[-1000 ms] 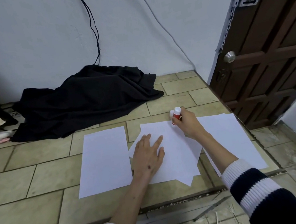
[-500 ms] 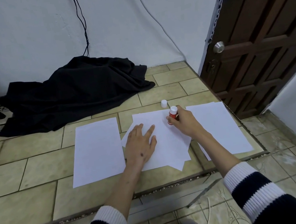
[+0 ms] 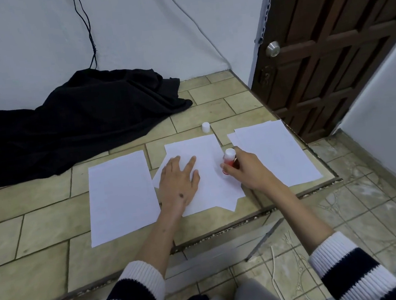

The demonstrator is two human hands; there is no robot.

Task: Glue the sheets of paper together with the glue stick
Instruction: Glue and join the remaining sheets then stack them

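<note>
**Glue stick drawn back along the middle sheet toward the person**

Since the earlier frames, the right hand (image 3: pixel 247 168) has carried the small red glue stick with a white end (image 3: pixel 228 162) from the far edge of the middle sheet back toward the person, along that sheet's right side. The loose white cap (image 3: pixel 205 127), once right beside the stick, now stands well apart from it on the tile beyond the sheet's far edge.

Fingers and thumb of the right hand curl round the red barrel and pinch it. The stick stands nearly upright, its long axis tipped slightly, white end up and lower end down at the paper; whether glue is actually touching the paper cannot be told.

All places below are given from the middle white paper sheet (image 3: pixel 209 186), which lies on at least one other sheet whose corners peek out at its left and near edges. The glue stick is over its right margin, about halfway along. The left hand (image 3: pixel 177 180) lies flat on its left half, fingers straight and spread, pressing it down. So the right hand owns the stroke and the left only anchors; the unglued run seems to lie toward the near edge.

Left of the middle sheet lies a single white sheet (image 3: pixel 120 197), just beside it. To its right lies a small white stack (image 3: pixel 275 152), partly under the right wrist. Beyond it, against the wall, sits a heap of black cloth (image 3: pixel 75 123).
</note>
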